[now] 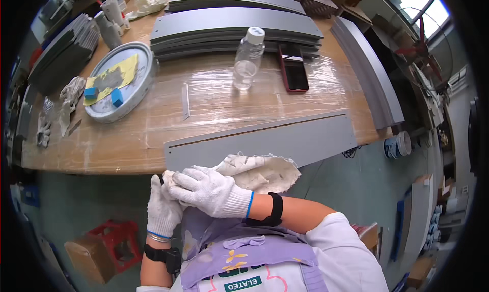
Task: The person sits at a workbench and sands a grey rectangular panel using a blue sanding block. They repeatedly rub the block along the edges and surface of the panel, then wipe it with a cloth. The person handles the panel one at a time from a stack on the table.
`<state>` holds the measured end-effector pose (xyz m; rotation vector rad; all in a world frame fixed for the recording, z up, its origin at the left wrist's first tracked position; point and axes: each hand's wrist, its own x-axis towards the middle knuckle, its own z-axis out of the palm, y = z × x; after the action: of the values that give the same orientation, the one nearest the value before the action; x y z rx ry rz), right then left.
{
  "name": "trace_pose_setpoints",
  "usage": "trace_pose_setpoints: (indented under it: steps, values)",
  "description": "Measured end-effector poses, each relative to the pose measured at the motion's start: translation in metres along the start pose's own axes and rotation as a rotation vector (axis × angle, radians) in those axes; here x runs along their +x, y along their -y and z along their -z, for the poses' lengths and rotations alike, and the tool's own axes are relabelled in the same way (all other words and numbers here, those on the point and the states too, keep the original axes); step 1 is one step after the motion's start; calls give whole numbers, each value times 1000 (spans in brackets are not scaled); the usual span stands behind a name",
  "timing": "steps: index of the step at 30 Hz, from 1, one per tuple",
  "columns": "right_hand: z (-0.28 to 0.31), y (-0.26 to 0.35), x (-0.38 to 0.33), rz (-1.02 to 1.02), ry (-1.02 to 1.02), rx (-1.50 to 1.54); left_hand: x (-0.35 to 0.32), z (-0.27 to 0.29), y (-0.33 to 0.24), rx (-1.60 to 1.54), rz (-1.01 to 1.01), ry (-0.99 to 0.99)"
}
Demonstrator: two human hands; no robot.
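My gloved hands meet at the near edge of the table. My right hand [208,189] lies across the left with its fingers curled over a bunched cream bit of cloth. Its white knit glove has a blue hem. My left hand [162,208] is held upright with the thumb raised; its other fingers are largely hidden, closed under the right hand. A frayed cream rag [270,176] trails to the right from behind my right hand, across the near edge of a long grey panel [265,139]. The panel has a dark groove along its far side.
Stacked grey panels [229,24] stand at the back, another pile [367,73] at the right. A clear bottle [247,63] and a phone [294,70] are mid-table. A round bucket lid [137,96] at left carries yellow sandpaper [125,70] and blue blocks [117,97]. A red stool [119,243] stands below.
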<state>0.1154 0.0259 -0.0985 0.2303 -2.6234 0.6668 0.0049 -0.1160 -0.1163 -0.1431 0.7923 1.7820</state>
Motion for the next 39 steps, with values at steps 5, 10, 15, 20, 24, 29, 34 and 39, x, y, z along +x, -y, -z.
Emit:
trace_pose_setpoints:
  steps: [5,10,15,20,24,29,34,39]
  values:
    - [98,-50,-95,-482,-159,-242,3,5,2,447,-118,-198]
    - [199,-142,-256,-1104,-262,-868,7,5,3,631,-139,-183]
    - [281,-159,-289,-1587,-341,-895,6,16,-2,912,-216,-353]
    - [228,-80,-195,-905,-363,-543,13,-16,15,1927,-1026,-520]
    - [140,-78,-166,-306,-117,-374,39,-87,52,2249,-927,47]
    - [184,-109,-218,-637,-259,-480,62,-92,57,2521,-760,109]
    - [245,-174,-327,-1264,-216,-854,51,-38,6,2520,-697,-214]
    - [322,-188,-285,-1089,-426,-967,16,22,-23,2449,-586,-727]
